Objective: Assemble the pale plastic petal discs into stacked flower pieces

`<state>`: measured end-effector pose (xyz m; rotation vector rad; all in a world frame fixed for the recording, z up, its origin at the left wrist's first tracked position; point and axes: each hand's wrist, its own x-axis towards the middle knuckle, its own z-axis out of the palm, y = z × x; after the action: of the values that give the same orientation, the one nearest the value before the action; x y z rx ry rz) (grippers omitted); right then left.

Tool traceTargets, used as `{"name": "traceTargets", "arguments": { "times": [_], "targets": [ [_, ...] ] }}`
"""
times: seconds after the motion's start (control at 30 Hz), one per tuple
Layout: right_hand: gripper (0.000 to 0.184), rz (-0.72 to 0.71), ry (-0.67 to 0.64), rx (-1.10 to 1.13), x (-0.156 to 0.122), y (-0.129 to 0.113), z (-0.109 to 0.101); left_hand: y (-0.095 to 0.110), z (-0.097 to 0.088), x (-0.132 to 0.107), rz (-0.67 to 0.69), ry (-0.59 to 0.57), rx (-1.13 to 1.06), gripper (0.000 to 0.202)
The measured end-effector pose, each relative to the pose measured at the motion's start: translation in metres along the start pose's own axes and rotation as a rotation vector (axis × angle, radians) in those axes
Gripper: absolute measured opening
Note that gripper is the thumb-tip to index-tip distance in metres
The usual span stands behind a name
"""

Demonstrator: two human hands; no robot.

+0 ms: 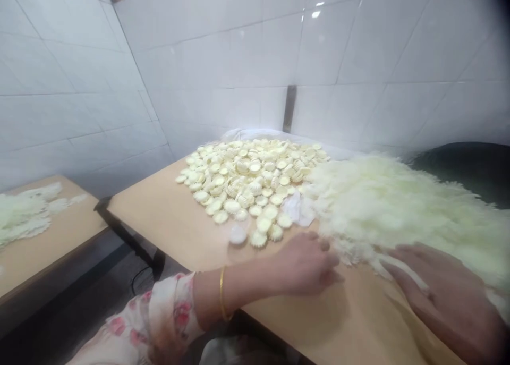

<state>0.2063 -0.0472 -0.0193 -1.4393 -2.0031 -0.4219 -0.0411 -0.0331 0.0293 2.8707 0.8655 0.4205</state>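
Observation:
My left hand [306, 264] hovers over or rests on the tabletop at the middle, its fingers curled down and closed; what they hold, if anything, is hidden. At the right, my right hand [442, 296] lies along the near edge of a large heap of pale yellow-white frilled pieces [398, 200]. Its fingers are stretched out, and a whitish strip shows between thumb and fingers. Motion blurs this hand and the heap. Beyond my left hand spreads a pile of small round pale-yellow pieces with fluted rims, like shallow caps [243, 181].
A smooth whitish disc [238, 234] and a crumpled white scrap [298, 208] lie by the round pieces. The brown table [155, 211] meets a tiled wall [223, 62]. Another table [75, 216] at left carries more pale pieces [27, 211]. A dark rounded object [470, 166] stands behind the heap.

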Motion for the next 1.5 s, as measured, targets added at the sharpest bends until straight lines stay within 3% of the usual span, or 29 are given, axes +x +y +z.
{"name": "traceTargets", "arguments": {
  "times": [0.07,0.17,0.3,0.47,0.67,0.83,1.03,1.2,1.33,1.5],
  "targets": [
    [0.027,-0.165,-0.057,0.081,0.009,-0.022,0.008,0.004,0.006,-0.029,-0.02,0.034,-0.063,0.025],
    [0.023,-0.275,-0.119,0.156,0.022,-0.055,0.022,0.006,0.011,-0.062,-0.134,0.102,-0.145,0.022],
    [0.023,-0.317,-0.176,0.17,0.04,-0.085,0.04,0.003,0.013,-0.09,-0.256,0.178,-0.227,0.022],
    [0.019,-0.327,-0.153,0.126,0.065,-0.11,0.064,-0.004,0.019,-0.104,-0.359,0.273,-0.302,0.017],
    [0.019,-0.375,-0.144,-0.006,0.079,-0.122,0.093,-0.008,0.019,-0.1,-0.361,0.307,-0.344,0.015],
    [0.017,-0.321,-0.078,0.082,0.079,-0.119,0.083,-0.007,0.013,-0.096,-0.336,0.315,-0.33,0.016],
    [0.02,-0.326,-0.147,0.136,0.071,-0.118,0.077,-0.002,0.019,-0.096,-0.321,0.36,-0.341,0.014],
    [0.027,-0.418,-0.161,0.118,0.062,-0.13,0.074,0.002,0.021,-0.097,-0.318,0.376,-0.333,0.014],
    [0.026,-0.491,-0.252,0.094,0.044,-0.132,0.056,0.002,0.017,-0.099,-0.306,0.363,-0.323,0.015],
    [0.021,-0.407,-0.372,0.155,0.012,-0.119,0.028,-0.003,0.011,-0.088,-0.278,0.311,-0.278,0.017]
  ]
}}
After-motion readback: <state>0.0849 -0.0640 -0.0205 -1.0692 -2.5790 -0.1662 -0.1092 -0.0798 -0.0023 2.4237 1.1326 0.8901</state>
